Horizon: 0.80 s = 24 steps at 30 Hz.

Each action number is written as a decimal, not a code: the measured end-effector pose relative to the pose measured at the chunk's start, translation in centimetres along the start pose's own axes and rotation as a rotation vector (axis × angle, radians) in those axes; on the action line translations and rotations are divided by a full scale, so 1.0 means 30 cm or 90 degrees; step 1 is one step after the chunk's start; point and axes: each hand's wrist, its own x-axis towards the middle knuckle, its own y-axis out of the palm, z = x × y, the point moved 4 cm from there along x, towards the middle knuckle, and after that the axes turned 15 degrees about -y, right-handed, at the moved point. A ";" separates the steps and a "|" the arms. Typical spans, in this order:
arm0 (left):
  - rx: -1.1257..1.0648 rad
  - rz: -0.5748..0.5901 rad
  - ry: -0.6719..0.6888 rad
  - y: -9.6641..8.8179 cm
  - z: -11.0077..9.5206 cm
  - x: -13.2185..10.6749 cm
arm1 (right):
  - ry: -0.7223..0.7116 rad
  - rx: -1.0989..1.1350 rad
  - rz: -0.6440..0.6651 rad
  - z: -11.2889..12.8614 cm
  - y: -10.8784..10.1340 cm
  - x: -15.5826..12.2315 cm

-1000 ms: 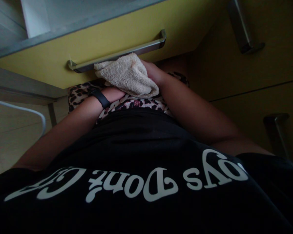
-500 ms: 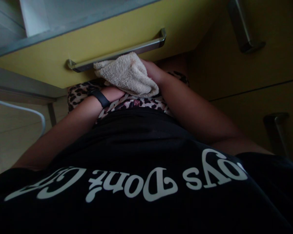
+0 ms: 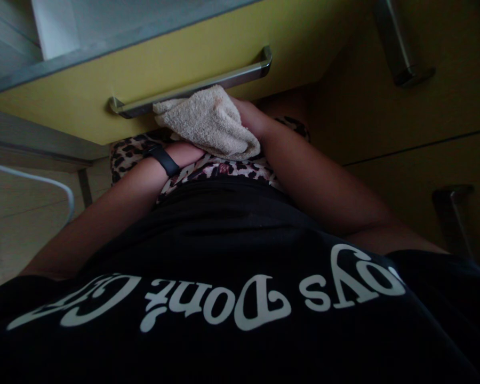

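Note:
A beige terry cloth [image 3: 214, 122] lies bunched over both my hands, just above my lap and in front of a drawer's metal handle. My right hand [image 3: 246, 114] grips the cloth from the right side, its fingers hidden beneath the folds. From the left, my left hand [image 3: 190, 152] reaches under the cloth's lower edge. Its fingers are covered, so their pose does not show. A black band [image 3: 166, 161] circles my left wrist. The handle [image 3: 240, 80] runs right behind the cloth; whether the cloth touches it is unclear.
The yellow drawer [image 3: 80, 80] stands pulled out across my lap, with a white divider [image 3: 56, 32] inside. More yellow fronts [image 3: 384, 117] with metal handles are close on the right. A white cable [image 3: 44, 178] curves above the tiled floor on the left.

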 end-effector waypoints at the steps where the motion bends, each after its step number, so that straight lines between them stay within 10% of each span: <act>1: -0.019 0.005 0.003 -0.002 -0.004 -0.005 | 0.002 -0.004 -0.003 0.002 0.001 0.000; 24: -0.067 0.007 -0.008 -0.008 -0.023 -0.014 | -0.012 -0.032 0.010 -0.001 0.002 0.006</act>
